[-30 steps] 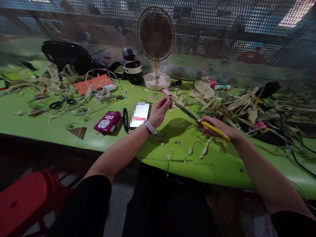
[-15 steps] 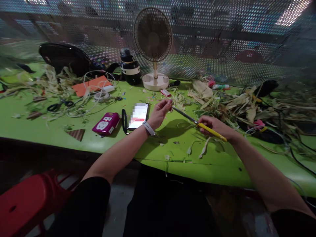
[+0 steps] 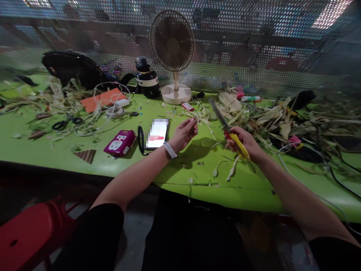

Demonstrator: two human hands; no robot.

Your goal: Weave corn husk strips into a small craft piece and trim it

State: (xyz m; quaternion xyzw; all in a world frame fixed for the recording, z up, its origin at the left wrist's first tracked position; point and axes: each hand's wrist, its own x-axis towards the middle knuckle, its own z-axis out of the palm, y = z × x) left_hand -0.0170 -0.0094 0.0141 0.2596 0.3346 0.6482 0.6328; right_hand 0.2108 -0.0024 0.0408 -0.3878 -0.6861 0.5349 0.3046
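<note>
Yellow-handled scissors [image 3: 229,130] in right hand [image 3: 244,142] grip

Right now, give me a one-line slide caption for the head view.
Right hand grips yellow-handled scissors, left hand pinches a small scrap, over a husk-strewn green table.

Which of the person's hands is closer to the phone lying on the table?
Left. The left hand hovers just right of the phone; the right hand, gripping the scissors, is farther right.
</note>
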